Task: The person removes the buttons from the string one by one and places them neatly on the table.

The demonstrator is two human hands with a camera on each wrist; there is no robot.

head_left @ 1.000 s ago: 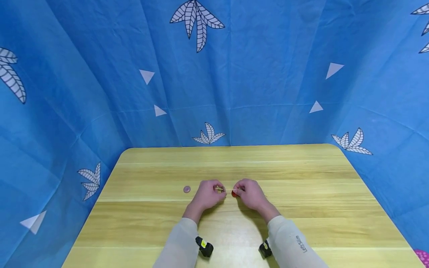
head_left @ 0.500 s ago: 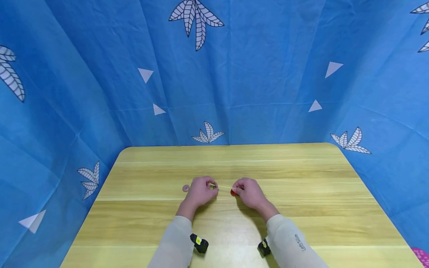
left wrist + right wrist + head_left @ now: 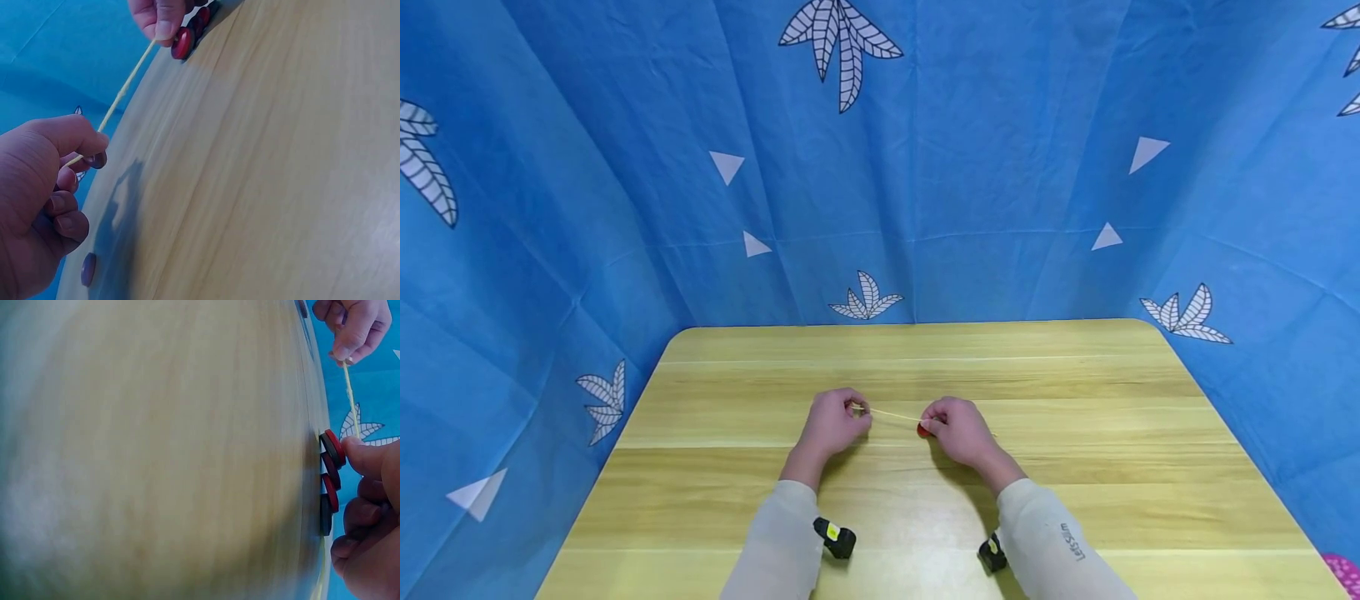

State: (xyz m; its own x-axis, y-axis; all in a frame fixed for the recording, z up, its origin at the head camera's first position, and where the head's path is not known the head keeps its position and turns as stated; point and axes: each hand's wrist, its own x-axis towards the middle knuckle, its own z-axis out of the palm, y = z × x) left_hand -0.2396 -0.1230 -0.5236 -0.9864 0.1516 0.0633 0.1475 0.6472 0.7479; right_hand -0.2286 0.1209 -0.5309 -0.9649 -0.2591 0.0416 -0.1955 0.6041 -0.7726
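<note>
L hand has been shifted left over the last sec; R hand has been kept in abt the same spot. The stretch of yellow string btw them has thus been lengthened & is held nearly straight, sloping slightly. The string is pinched in L hand, w/ a dark button seen at its thumb; whether that one is threaded can't be told. The string is also pinched by R hand, w/ a row of red & dark buttons lined up just beside it, nr the table. More string is seen past the row's far end. A lone button on the table is now hidden in the head view, prob. by L hand. As judged, slack has been taken up & some string spaced out btw the buttons.
</note>
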